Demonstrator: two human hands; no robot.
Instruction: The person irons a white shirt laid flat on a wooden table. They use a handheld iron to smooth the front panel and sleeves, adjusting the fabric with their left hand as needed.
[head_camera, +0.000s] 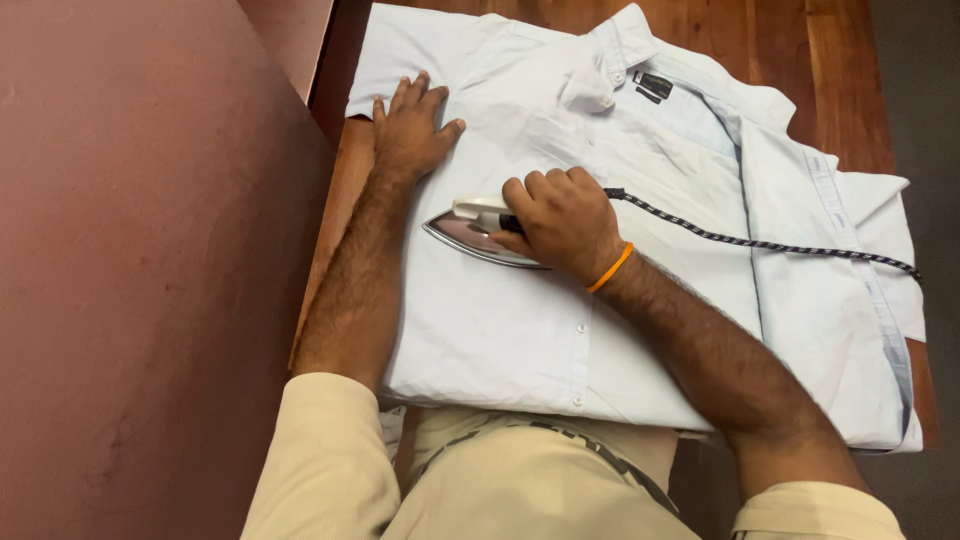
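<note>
While the left hand (412, 128) lies flat with fingers spread on the shirt (640, 300) near its left shoulder, the right hand (562, 222) is clamped on the iron (470, 232). The iron rests on the shirt's front, on the wooden table (850, 80). Its braided cord (760, 243) trails right across the shirt.

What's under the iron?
The iron sits on a pale shirt, spread over a wooden table. The right hand grips it, hiding its handle; the left hand presses the shirt flat.
</note>
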